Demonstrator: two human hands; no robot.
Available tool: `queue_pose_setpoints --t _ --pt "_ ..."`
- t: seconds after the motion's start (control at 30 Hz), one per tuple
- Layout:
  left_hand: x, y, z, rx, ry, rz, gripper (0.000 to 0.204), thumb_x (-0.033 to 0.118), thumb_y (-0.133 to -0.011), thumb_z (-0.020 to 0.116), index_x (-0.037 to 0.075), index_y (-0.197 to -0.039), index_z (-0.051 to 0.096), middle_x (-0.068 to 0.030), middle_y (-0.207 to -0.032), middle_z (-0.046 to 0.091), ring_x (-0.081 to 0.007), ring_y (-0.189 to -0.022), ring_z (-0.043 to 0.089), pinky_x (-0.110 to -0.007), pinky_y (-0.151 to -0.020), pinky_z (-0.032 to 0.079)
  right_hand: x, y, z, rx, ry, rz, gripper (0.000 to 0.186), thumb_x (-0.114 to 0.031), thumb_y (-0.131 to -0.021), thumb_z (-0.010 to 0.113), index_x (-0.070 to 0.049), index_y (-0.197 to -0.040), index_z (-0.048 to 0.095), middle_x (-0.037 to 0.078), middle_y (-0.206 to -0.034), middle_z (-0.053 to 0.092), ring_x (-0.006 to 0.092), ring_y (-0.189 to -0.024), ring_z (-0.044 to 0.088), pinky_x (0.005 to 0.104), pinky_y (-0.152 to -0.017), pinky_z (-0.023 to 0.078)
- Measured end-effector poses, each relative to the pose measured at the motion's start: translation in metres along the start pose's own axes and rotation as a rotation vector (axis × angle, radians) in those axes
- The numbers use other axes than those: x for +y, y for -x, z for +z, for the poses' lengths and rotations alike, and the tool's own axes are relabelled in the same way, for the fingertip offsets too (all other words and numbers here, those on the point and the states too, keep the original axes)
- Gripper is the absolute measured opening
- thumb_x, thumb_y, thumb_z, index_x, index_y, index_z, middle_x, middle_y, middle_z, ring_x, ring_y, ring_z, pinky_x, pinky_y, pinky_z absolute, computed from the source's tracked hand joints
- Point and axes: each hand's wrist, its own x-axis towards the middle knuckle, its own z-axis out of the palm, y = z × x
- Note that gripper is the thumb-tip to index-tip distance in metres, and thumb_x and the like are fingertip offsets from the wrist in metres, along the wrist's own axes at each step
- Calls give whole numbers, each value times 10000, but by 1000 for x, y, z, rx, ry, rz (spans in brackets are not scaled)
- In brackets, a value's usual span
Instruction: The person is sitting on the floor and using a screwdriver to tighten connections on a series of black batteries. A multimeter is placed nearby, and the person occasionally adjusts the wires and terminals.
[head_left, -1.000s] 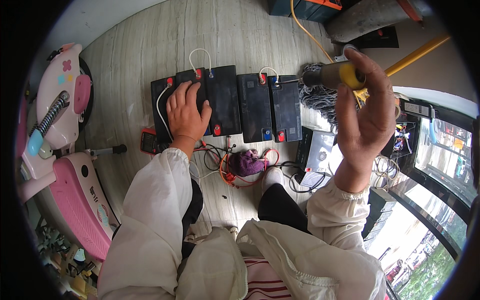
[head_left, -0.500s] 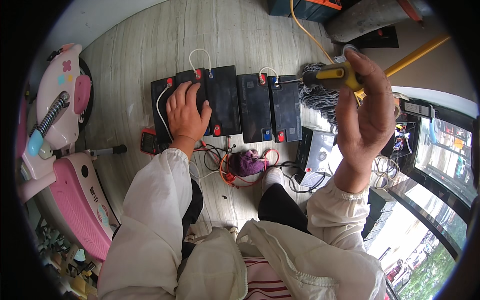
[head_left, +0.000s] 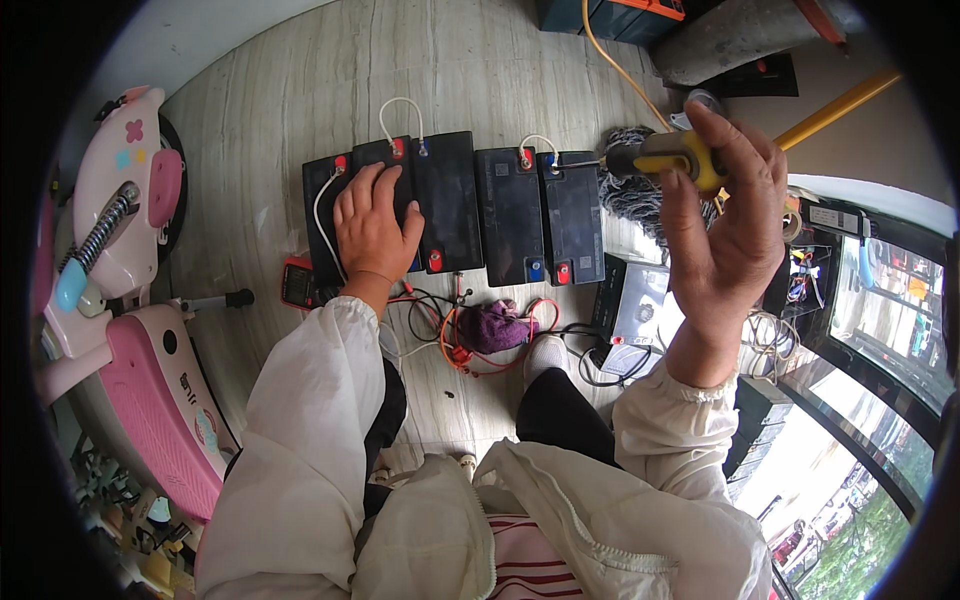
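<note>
Several black batteries stand side by side on the floor, with red and blue terminals at their ends. My left hand (head_left: 372, 228) lies spread on the second battery (head_left: 376, 150) from the left, its fingers near the red terminal. My right hand (head_left: 738, 225) grips the yellow and black handle of a screwdriver (head_left: 655, 158). The thin shaft points left, its tip at the blue terminal on the far end of the rightmost battery (head_left: 577, 225). A short white wire (head_left: 540, 137) links that terminal to the red one on the neighbouring battery (head_left: 508, 210). Another white wire (head_left: 400, 99) arches between two batteries further left.
A red multimeter (head_left: 298, 283), tangled cables (head_left: 430, 315) and a purple cloth (head_left: 497, 327) lie near my feet. A box-shaped silver device (head_left: 640, 300) sits to the right. The grey mop head (head_left: 635, 205) is beside the screwdriver. A pink ride-on scooter (head_left: 150, 400) stands at left.
My right hand has turned slightly around the screwdriver handle, and its fingers have shifted. The tip stays at the same terminal. My left hand has not moved.
</note>
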Motion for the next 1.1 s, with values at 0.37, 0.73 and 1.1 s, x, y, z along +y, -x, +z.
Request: queue_pose_setpoints --t 0.37,0.73,1.1 --pt "0 0 1 -5 5 -9 529 265 -879 667 135 -1379 551 -99 -1426 515 -339 -1327 472 -479 -1145 334 -8 -5 -2 -37 90 -87 433 -2 -784 733 -26 -1217 726 123 -1114 656 238 -1007 595 341 -905 507" --pt "0 0 2 -1 8 -12 529 270 -876 668 139 -1376 555 -95 -1429 515 -333 -1328 472 -473 -1147 333 -2 -4 2 -27 -145 -4 464 15 -787 739 -43 -1247 730 120 -1111 633 209 -1043 583 318 -876 511" --pt "0 0 1 -6 4 -13 534 268 -875 671 138 -1379 551 -91 -1431 512 -329 -1335 468 -471 -1151 330 -2 -3 0 -36 -7 -20 492 -23 -808 754 -47 -1298 707 126 -1142 641 221 -1049 613 324 -886 524"
